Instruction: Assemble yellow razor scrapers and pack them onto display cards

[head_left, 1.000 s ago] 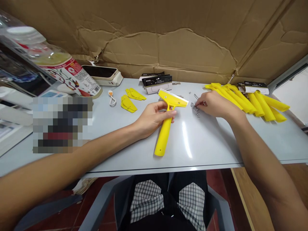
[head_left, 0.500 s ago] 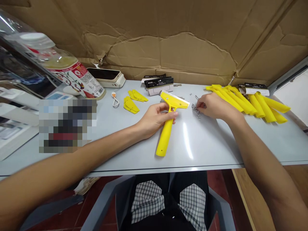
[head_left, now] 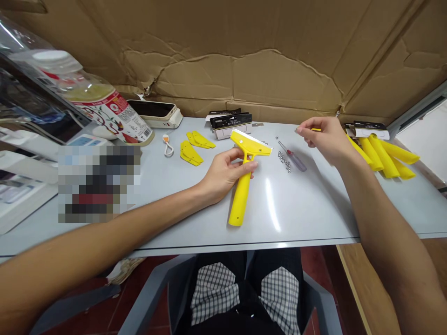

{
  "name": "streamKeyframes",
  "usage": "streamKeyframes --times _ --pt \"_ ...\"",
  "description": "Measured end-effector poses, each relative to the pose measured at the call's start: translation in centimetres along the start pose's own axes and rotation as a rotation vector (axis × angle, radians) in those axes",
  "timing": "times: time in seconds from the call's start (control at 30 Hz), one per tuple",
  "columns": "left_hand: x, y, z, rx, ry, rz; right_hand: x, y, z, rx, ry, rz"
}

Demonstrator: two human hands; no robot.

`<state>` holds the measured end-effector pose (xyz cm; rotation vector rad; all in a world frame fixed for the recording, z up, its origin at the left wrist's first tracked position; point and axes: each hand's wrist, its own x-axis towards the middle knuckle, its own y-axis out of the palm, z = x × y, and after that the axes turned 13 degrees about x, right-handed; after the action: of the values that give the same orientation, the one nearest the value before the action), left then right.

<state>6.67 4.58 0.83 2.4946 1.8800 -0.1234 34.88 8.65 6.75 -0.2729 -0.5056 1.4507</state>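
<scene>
My left hand is closed round the neck of a yellow scraper, whose wide head points away from me with a blade along its far edge. My right hand is raised above the table on the right, thumb and fingertips pinched together; whatever they may hold is too small to make out. Below and left of it lies a screwdriver with a clear, red-collared handle. Beside the screwdriver is a small heap of screws. Two yellow scraper head pieces rest left of the scraper.
Yellow handles lie at the right, partly behind my right hand. Small black-and-white blade boxes stand at the back, against cardboard. At left are a bottle, a phone and a looped white cord.
My right hand has lifted off the screws and moved right and away from me. The screwdriver now shows lying on the table. The scraper stays in my left hand almost unmoved.
</scene>
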Motion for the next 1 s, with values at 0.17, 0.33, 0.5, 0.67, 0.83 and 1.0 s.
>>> streamKeyframes --times 0.17,0.33,0.5,0.67,0.83,1.0 --pt "0.0 0.1 -0.1 0.01 0.015 0.012 0.3 0.5 -0.7 -0.059 -0.013 0.066" --pt "0.0 0.0 -0.1 0.027 0.018 0.017 0.0 0.9 -0.5 -0.013 -0.015 0.088" --pt "0.0 -0.1 -0.2 0.068 -0.004 0.032 -0.4 1.7 -0.3 0.073 -0.045 0.081" --pt "-0.1 0.1 -0.4 0.084 0.0 0.047 -1.4 3.5 0.0 0.122 -0.151 0.279" --pt "-0.3 0.3 -0.5 0.083 -0.011 0.051 -2.4 4.8 0.7 0.141 -0.259 0.321" --pt "-0.4 0.5 -0.5 0.097 0.005 0.054 -3.0 5.4 1.3 0.054 -0.31 0.322"
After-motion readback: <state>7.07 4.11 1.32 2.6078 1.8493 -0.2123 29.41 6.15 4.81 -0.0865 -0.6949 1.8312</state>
